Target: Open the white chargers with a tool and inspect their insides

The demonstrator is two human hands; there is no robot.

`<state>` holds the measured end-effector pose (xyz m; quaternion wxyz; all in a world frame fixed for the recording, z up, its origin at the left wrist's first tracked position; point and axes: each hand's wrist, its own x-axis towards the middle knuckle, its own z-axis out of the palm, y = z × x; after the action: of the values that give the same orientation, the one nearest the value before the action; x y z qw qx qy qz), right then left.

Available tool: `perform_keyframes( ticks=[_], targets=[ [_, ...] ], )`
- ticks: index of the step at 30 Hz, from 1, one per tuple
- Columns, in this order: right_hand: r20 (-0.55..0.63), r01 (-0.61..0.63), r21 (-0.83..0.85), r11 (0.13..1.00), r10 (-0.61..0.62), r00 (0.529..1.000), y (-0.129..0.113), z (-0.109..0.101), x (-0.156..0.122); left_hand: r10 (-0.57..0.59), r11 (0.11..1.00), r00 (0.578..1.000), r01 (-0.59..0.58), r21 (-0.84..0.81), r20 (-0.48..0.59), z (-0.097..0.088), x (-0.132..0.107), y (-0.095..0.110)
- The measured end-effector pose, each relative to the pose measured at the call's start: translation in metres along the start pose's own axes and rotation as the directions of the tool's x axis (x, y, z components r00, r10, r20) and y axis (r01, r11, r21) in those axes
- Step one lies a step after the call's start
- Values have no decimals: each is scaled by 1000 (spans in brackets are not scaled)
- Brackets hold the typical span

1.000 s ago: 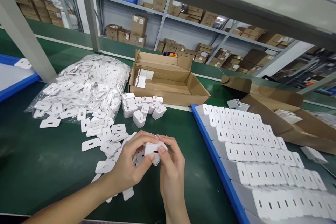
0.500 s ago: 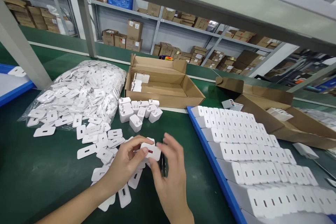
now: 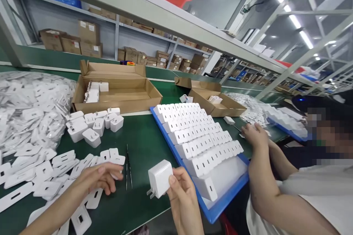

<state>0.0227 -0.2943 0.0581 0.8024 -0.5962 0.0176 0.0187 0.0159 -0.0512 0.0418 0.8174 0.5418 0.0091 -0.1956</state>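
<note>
My right hand (image 3: 180, 194) holds a white charger plug (image 3: 159, 178) by its side, prongs pointing down-left, just left of the blue tray (image 3: 220, 205). My left hand (image 3: 97, 177) rests with curled fingers on the loose white faceplates (image 3: 41, 170) spread over the green table. Whether it grips one I cannot make out. Black tweezers (image 3: 128, 167) lie between my two hands. The tray carries rows of finished white chargers (image 3: 198, 132).
A group of bare chargers (image 3: 92, 125) stands in front of an open cardboard box (image 3: 116, 88). A bag of faceplates (image 3: 24, 106) lies far left. A co-worker's arm (image 3: 261, 161) rests at the tray's right; a second box (image 3: 212, 101) sits behind.
The charger passed from both hands to my right hand alone, now lower and nearer the tray. My left hand dropped onto the faceplates. The view swung right, bringing a co-worker into sight.
</note>
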Motion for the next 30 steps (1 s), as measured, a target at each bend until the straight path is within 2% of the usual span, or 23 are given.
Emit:
perform_keyframes(
  ticks=[2,4,6,7,9,10,12,14,16,17,19,21,22,23,25,27,28,29,30],
  targets=[
    [23,-3,71,997,2,1000,3,2,-5,-134,984,973,154,-92,189,7,0,-2],
    [119,64,39,997,-68,991,8,13,-8,-218,946,913,285,-157,345,16,-1,-7],
    [268,199,-62,978,-176,947,12,28,-7,-224,934,889,313,-173,401,22,-3,-12],
    [337,296,-125,947,-240,910,12,35,-5,-202,944,898,285,-168,391,23,-4,-14],
    [439,505,-245,827,-370,819,8,44,0,-114,981,937,158,-111,329,25,-4,-14],
    [467,583,-303,754,-415,781,5,47,2,-50,997,960,66,-49,277,26,-4,-14],
    [489,652,-394,648,-452,746,0,49,4,97,976,986,-120,180,132,28,-3,-12],
    [489,668,-443,598,-464,739,0,52,1,257,846,966,-210,489,-29,28,-4,-12],
    [457,688,-463,559,-514,725,9,60,-7,427,649,897,-220,729,-110,23,-5,-17],
    [419,695,-483,533,-557,717,15,66,-12,508,541,856,-230,809,-96,19,-5,-22],
    [332,680,-547,488,-619,711,28,77,-18,656,296,755,-271,916,11,9,-6,-30],
    [299,649,-590,480,-617,728,34,80,-19,706,122,700,-274,954,111,1,-5,-35],
    [299,635,-598,489,-599,743,32,76,-17,703,88,701,-260,962,125,0,-5,-36],
    [287,619,-606,499,-589,755,25,66,-14,689,95,717,-230,969,102,0,-5,-35],
    [170,542,-667,512,-604,779,3,32,-9,652,179,758,-148,973,-5,3,-5,-29],
    [-107,352,-780,517,-665,739,-26,-18,-7,632,269,769,-102,958,-95,7,-6,-22],
    [-266,236,-809,539,-693,670,-41,-45,-7,638,296,762,-106,949,-114,9,-7,-18],
    [-372,139,-824,550,-709,599,-53,-71,-9,653,309,749,-125,943,-114,10,-7,-15],
    [-426,68,-827,558,-701,572,-61,-96,-12,671,312,734,-152,938,-104,10,-8,-13]
  ],
)
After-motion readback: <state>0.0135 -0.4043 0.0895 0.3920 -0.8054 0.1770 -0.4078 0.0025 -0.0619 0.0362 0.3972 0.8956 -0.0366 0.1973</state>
